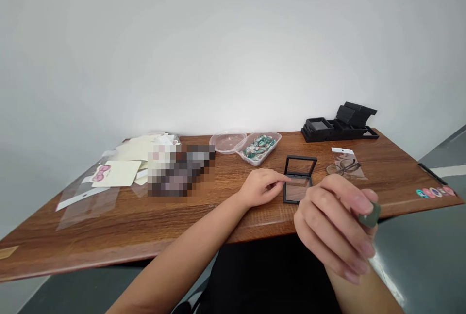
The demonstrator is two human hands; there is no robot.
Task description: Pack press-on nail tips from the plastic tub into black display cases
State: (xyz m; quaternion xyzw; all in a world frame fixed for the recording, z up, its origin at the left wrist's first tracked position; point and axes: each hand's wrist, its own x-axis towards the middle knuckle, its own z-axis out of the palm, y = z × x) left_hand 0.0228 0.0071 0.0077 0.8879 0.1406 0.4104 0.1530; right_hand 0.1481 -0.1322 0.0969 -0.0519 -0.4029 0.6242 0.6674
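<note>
My right hand (333, 226) is raised close to the camera over the table's front edge, its thumb and finger pinching a small dark green piece (370, 215). Most of that piece is hidden by the fingertips, so its kind does not show. A black display frame (300, 165) with clear windows lies opened like a book on the wooden table, one half standing up. Resting on the table at its left is my left hand (264, 188), index finger stretched to the frame's hinge side and nothing visible in its grasp.
Behind the frame sits a clear plastic tub (260, 148) of small green packets, beside its round lid (228, 141). Stacked black cases (338, 124) stand back right; eyeglasses (344, 167) lie on a clear bag. Pale cards (120, 173) and bags cover the left, near a blurred-out patch (180, 173).
</note>
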